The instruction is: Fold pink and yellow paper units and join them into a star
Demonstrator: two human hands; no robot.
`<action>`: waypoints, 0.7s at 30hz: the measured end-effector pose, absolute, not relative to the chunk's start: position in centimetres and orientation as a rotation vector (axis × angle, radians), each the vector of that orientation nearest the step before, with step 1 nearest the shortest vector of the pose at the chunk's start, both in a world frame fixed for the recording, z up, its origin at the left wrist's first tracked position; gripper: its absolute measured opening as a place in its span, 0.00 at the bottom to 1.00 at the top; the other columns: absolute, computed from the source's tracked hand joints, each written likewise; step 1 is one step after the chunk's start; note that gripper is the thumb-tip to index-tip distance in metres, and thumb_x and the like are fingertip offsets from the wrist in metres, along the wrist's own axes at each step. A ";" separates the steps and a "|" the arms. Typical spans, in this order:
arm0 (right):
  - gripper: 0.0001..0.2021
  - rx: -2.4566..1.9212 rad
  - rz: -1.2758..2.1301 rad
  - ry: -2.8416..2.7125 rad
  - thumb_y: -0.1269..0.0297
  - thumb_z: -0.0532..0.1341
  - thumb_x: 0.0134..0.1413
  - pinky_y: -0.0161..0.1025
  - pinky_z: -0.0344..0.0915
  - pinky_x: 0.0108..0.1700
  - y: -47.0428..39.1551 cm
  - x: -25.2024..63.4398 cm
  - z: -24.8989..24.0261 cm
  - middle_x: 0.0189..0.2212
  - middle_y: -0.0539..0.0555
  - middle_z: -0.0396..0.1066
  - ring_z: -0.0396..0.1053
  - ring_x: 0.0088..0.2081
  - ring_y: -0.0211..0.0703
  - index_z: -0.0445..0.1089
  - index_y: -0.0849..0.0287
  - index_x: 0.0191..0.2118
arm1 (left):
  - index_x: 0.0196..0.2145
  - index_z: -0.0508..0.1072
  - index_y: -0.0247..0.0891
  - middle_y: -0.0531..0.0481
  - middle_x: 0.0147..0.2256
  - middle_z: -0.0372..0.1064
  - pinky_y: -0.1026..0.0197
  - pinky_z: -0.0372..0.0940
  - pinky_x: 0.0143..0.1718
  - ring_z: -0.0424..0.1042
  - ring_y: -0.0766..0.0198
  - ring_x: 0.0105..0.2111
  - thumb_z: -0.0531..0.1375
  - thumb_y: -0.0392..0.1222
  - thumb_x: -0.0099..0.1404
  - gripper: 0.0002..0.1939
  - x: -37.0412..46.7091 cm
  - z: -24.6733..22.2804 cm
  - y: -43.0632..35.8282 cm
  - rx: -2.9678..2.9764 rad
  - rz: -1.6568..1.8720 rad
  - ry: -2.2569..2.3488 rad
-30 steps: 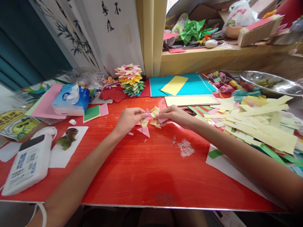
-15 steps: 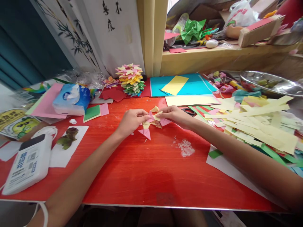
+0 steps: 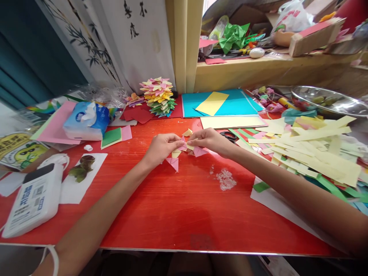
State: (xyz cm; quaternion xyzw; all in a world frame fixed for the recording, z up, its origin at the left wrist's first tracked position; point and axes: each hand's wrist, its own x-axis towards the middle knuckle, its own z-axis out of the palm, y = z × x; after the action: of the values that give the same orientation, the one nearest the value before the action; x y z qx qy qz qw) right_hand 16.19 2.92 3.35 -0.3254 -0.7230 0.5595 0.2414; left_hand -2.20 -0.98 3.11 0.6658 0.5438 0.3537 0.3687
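Between my two hands is a chain of folded paper triangles (image 3: 173, 164) in pink and pale yellow, just above the red table. My left hand (image 3: 164, 147) is closed, thumb and fingers pinching a pink piece at the chain's left part. Opposite it, my right hand (image 3: 209, 141) pinches the pale yellow and pink pieces, and a pink triangle (image 3: 200, 151) sticks out below its fingers. The fingers hide much of the joined middle. Just behind them lies a loose yellow folded piece (image 3: 188, 132). Farther back stands a layered model of similar triangles (image 3: 160, 96).
Black scissors (image 3: 229, 135) lie right of my right hand. Paper strips (image 3: 319, 149) are heaped at the right, near a metal bowl (image 3: 330, 100). A tissue pack (image 3: 86, 122) and a white power strip-like box (image 3: 36, 201) sit at the left. Blue paper sheets (image 3: 238, 100) lie at the back.
The hanging pink triangle at the chain's left end has shifted slightly left and tilted. My hands have drawn marginally closer together, both still pinching the folded paper.
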 end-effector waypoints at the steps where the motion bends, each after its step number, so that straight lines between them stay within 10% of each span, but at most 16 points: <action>1: 0.12 -0.878 1.559 -1.978 0.56 0.60 0.46 0.35 0.63 0.31 2.9 16.2 3.5 0.28 0.54 0.72 0.68 0.28 0.36 0.71 0.61 0.29 | 0.29 0.73 0.34 0.50 0.27 0.70 0.66 0.57 0.26 0.65 0.68 0.26 0.57 0.49 0.54 0.14 -2.1 3.1 -1.1 1.736 0.906 1.392; 21: 0.11 -0.853 1.651 -1.709 0.60 0.63 0.44 0.38 0.68 0.36 3.1 15.9 3.2 0.27 0.57 0.72 0.72 0.32 0.41 0.71 0.63 0.30 | 0.29 0.70 0.35 0.50 0.27 0.69 0.66 0.60 0.28 0.67 0.67 0.27 0.60 0.49 0.52 0.13 -1.9 2.5 -1.0 1.532 1.204 1.378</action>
State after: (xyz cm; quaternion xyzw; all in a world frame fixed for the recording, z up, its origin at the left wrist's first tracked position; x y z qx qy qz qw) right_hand 15.89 3.09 3.19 -0.3220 -0.6450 0.6231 0.3034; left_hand -1.93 -0.96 2.54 0.5965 0.5369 0.4691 0.3685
